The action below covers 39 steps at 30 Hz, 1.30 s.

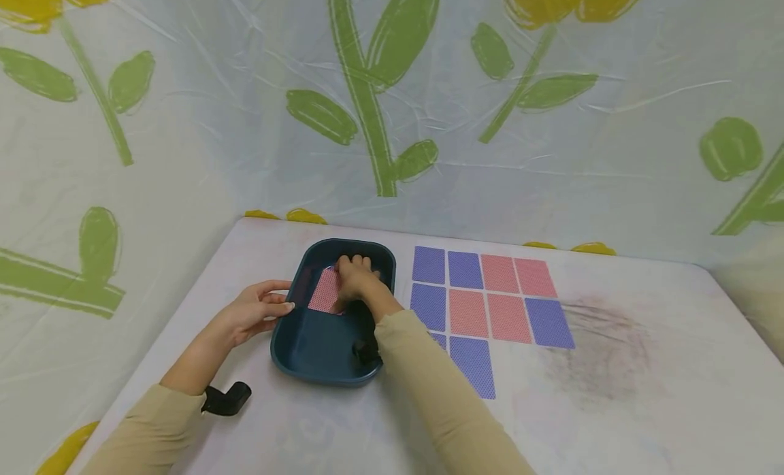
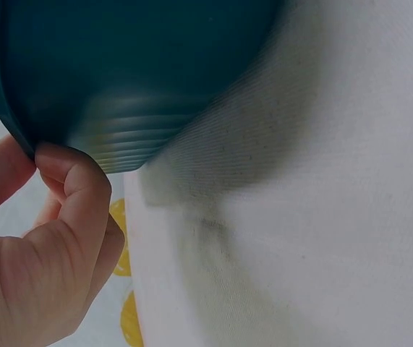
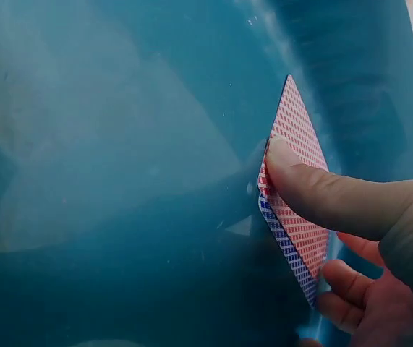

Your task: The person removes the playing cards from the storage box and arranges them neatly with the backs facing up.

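Note:
A dark teal plastic tub (image 1: 324,346) rests on the table, and my left hand (image 1: 251,312) pinches its left rim between thumb and fingers. Inside the tub's far half is my right hand (image 1: 355,279), gripping a few playing cards. The right wrist view shows a red-backed card (image 3: 304,244) on top, under the thumb, with a blue-backed card (image 3: 284,242) sticking out beneath it. The cards are tilted up at the tub's end wall. Part of the right hand's grip is hidden behind the cards.
Right of the tub, red-backed and blue-backed cards (image 1: 468,322) lie face down in rows, partly covered by the right sleeve (image 1: 447,400). Beyond them the white tablecloth (image 1: 686,407) has a dark smudge. A flower-printed sheet (image 1: 245,141) hangs at the back.

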{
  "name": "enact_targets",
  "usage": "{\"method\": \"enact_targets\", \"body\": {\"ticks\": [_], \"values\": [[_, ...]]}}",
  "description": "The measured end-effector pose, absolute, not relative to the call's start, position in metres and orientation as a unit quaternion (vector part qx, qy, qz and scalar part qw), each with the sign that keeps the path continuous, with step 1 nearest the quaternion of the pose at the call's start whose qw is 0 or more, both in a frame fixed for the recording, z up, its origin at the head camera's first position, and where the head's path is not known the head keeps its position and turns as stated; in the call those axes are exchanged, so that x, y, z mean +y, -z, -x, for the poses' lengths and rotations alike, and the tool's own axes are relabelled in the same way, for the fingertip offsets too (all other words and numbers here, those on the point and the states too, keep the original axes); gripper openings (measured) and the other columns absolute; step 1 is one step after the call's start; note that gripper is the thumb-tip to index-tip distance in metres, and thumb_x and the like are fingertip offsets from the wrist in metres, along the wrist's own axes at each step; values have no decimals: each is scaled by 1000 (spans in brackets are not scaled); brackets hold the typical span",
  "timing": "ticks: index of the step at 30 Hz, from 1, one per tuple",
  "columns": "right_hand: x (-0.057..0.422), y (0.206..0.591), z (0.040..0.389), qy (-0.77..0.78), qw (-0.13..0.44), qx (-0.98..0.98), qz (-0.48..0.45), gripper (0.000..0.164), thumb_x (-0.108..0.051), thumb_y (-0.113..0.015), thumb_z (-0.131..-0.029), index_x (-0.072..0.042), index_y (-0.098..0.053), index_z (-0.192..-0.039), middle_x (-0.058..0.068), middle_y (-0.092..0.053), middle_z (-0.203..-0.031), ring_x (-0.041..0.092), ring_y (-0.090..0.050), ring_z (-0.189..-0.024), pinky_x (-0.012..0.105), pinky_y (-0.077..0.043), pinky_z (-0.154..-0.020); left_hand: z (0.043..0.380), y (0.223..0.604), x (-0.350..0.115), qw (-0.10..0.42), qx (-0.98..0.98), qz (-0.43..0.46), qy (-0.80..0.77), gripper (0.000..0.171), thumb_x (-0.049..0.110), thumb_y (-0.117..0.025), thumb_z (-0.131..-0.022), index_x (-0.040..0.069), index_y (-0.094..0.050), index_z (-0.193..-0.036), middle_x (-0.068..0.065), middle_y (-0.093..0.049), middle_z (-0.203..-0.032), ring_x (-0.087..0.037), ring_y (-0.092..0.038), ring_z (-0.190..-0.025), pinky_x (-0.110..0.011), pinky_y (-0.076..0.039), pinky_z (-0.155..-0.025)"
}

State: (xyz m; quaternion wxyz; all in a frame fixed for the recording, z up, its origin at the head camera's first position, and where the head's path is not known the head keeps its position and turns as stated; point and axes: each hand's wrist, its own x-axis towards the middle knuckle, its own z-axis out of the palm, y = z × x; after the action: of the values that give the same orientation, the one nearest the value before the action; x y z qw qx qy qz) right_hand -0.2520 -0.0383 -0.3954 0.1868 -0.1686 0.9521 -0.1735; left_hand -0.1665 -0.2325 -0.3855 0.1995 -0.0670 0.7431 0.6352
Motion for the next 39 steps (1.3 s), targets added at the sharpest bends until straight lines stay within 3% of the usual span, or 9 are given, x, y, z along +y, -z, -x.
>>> {"method": "enact_targets", "body": {"ticks": [7,16,22,30,39], "values": [[-36,395,253,154,200,955,154,65,-39,-87,-61,-14,-49,-107,11,-39,-118,29,-30,-113,52,-29,-96,166,386,-233,203,740,55,-638,59,8,-60,-90,-3,-31,-141,-5,-49,-96,-14,-52,-85,-27,-47,-72],[-36,394,252,162,197,955,149,67,-38,-87,-60,-13,-48,-108,14,-44,-121,32,-31,-119,61,-20,-101,166,386,-234,199,747,59,-631,56,7,-57,-91,-2,-31,-141,-7,-50,-96,-15,-53,-85,-27,-47,-72],[-37,395,251,160,196,956,151,62,-40,-87,-60,-13,-50,-102,13,-41,-122,32,-31,-118,60,-22,-99,166,387,-233,195,749,60,-630,57,7,-58,-91,-2,-32,-140,-8,-50,-98,-15,-53,-86,-27,-48,-73],[-38,396,250,166,199,951,166,72,-36,-88,-60,-13,-47,-115,11,-43,-123,30,-33,-118,61,-19,-101,165,389,-234,189,750,63,-631,57,7,-60,-90,-2,-33,-140,-8,-50,-98,-15,-53,-85,-27,-49,-72],[-40,398,250,165,214,951,152,67,-38,-88,-58,-12,-49,-106,10,-42,-115,29,-34,-111,58,-25,-98,165,389,-233,188,750,65,-631,57,7,-60,-90,-2,-34,-140,-9,-50,-100,-16,-53,-86,-27,-49,-73]]}}
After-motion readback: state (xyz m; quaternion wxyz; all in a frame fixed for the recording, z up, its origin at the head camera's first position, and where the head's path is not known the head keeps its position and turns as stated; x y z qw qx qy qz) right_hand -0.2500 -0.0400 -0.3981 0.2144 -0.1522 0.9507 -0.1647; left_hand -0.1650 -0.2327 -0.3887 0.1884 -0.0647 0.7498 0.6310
